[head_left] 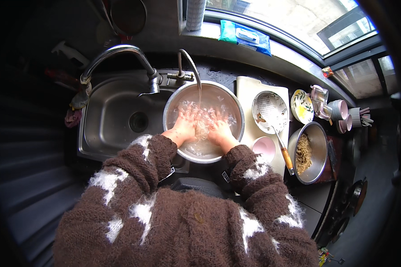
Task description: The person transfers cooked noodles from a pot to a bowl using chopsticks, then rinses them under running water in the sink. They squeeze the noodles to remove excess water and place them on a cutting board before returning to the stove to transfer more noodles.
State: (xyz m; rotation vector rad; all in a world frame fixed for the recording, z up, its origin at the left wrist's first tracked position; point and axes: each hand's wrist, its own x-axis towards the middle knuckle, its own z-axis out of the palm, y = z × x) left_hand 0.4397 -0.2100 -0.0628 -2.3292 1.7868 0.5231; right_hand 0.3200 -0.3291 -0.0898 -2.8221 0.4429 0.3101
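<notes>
A large round metal bowl (240, 122) stands beside the sink basin, holding clear water. From the slim curved tap (193, 62) a thin stream falls into it. Both hands reach into the bowl, fingers stretched forward and partly under the surface. My left hand (185, 127) is on the left of the stream, its fingers apart. My right hand (220, 130) lies on the right, fingers also spread. Between them is a pale, translucent patch (202, 130); I cannot tell whether it is rippling water or something soaking. No held object shows in either hand.
To the left is a steel sink (113, 120) under a large tap (152, 73). On the right are a pale board (245, 95), a wooden-handled skimmer (270, 111), a pink bowl (263, 147), a patterned plate (302, 107) and a metal bowl (316, 171) of brown, crumbly stuff.
</notes>
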